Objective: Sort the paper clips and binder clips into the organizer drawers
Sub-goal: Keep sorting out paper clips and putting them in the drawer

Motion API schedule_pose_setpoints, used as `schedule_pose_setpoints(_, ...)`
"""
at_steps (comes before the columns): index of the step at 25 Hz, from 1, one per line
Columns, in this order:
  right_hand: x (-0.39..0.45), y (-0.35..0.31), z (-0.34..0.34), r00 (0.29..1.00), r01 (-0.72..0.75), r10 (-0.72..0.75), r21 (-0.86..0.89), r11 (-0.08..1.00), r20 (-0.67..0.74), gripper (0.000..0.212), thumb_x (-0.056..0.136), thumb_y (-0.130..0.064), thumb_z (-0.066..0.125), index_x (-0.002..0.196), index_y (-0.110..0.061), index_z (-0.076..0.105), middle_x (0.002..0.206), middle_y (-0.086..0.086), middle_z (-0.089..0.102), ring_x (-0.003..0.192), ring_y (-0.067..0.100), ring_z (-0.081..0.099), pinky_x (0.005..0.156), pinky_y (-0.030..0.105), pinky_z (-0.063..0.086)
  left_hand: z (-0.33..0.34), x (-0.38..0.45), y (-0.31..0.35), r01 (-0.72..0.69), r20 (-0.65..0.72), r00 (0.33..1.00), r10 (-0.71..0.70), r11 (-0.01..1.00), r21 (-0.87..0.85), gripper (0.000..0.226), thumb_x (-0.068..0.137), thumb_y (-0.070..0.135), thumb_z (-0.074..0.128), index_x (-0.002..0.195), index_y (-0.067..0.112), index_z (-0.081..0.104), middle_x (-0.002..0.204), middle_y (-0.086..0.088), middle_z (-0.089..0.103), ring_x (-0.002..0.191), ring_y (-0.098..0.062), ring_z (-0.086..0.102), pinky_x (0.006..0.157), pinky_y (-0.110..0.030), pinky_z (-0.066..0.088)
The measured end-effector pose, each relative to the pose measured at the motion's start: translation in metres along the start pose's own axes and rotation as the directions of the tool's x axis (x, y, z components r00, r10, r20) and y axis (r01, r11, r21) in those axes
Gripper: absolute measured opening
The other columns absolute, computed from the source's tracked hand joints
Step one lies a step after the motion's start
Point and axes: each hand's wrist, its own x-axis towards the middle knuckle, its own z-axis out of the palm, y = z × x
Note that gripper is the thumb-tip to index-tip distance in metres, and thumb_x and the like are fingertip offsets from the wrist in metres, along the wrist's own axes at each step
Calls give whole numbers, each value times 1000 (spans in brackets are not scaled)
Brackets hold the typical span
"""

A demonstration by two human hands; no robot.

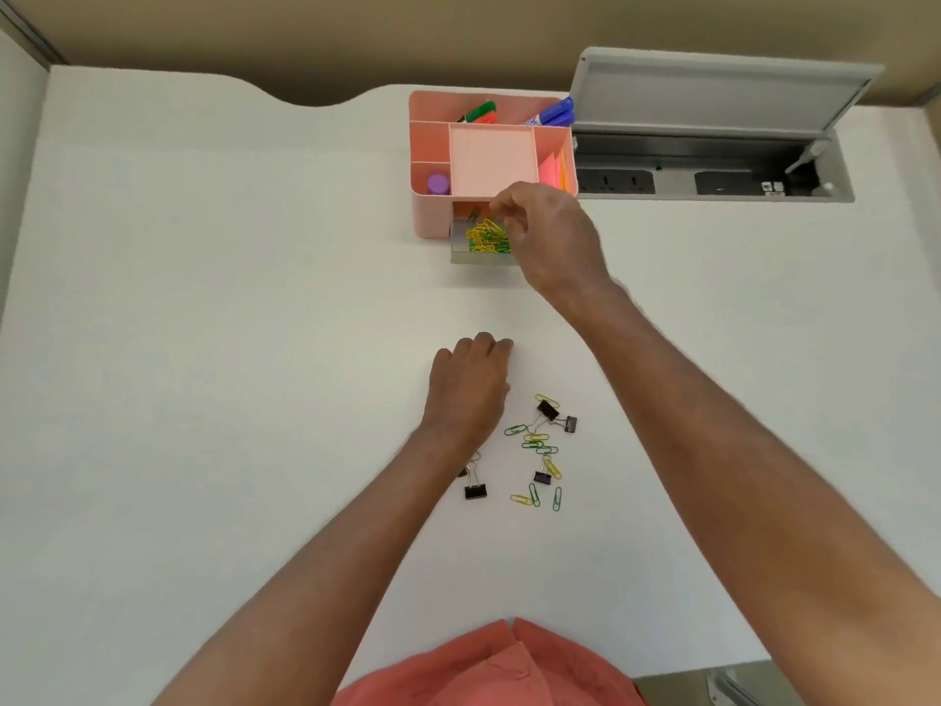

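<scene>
A white table [203,298] runs to a curved far edge, with broad bare surface at left. At the back stands a pink organizer [430,145] beside an open socket hatch [713,145]. Its drawer [461,247] is pulled out, full of paper clips [486,236]. The right hand [550,236] hovers above it, grip pinched; what it pinches is unclear. The left hand [468,394] rests curled beside loose clips and black binder clips [476,491].

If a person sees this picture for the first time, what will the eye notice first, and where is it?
First comes the pink organizer at the far edge of the white desk, its open drawer full of yellow and green paper clips, with the right hand over it. Next, the loose clips near the middle, beside the left hand resting on the desk.
</scene>
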Motion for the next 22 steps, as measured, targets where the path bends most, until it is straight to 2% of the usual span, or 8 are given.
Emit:
schedule_pose_setpoints(3,-20,14,4,990,-55,83,232,971,-113,20,98,-12,57,107,-23,72,110,-6,71,96,9,64,86,34,58,2,7,-3,-18,15,1000,18,1000,7,43,95,27,64,135,17,55,124,-3,59,110,-26,58,84,-38,44)
schedule_pose_setpoints(5,-50,30,9,983,-111,148,287,952,-113,22,97,-12,57,106,-25,72,107,-9,69,86,4,62,83,29,56,1,12,-4,-24,23,999,24,1000,-15,32,96,22,62,127,17,60,119,-3,60,106,-27,59,82,-39,46)
schedule_pose_setpoints(8,-109,55,22,983,-175,181,254,951,-3,22,97,-12,58,107,-27,70,106,-11,67,87,3,61,83,29,55,-1,18,-4,-26,33,999,28,999,-48,18,98,18,61,116,18,64,113,-3,60,102,-26,60,82,-40,48)
schedule_pose_setpoints(10,-147,68,31,982,-177,160,201,963,99,26,95,-12,59,113,-27,69,112,-11,63,100,8,60,89,30,53,-2,22,-3,-40,50,998,43,998,-54,17,99,20,62,115,17,64,114,-3,60,103,-26,60,85,-40,49)
schedule_pose_setpoints(12,-176,75,38,977,-134,107,143,981,183,34,92,-10,60,121,-28,65,122,-10,58,114,12,52,96,28,49,-5,26,-2,-50,79,995,54,997,-51,19,98,22,63,116,15,64,117,-5,59,106,-27,59,88,-41,49)
schedule_pose_setpoints(15,-202,81,42,971,-55,40,57,997,236,44,88,-5,61,127,-24,62,132,-6,51,123,17,46,95,28,48,-12,30,0,-59,120,991,66,997,-59,19,97,17,63,115,10,63,120,-8,55,108,-29,56,88,-45,51)
schedule_pose_setpoints(18,-208,84,41,977,-6,4,8,1000,215,40,89,3,58,122,-17,66,124,-2,56,117,21,49,87,34,54,-18,33,3,-71,179,980,86,994,-89,15,96,11,64,110,5,62,118,-11,53,102,-31,58,85,-48,53)
schedule_pose_setpoints(22,-206,90,37,980,-65,51,65,996,193,29,92,-1,55,111,-21,65,111,-8,57,104,13,51,79,33,53,-27,40,4,-99,255,960,119,991,-92,11,95,14,67,100,6,63,112,-12,54,91,-34,62,80,-44,54)
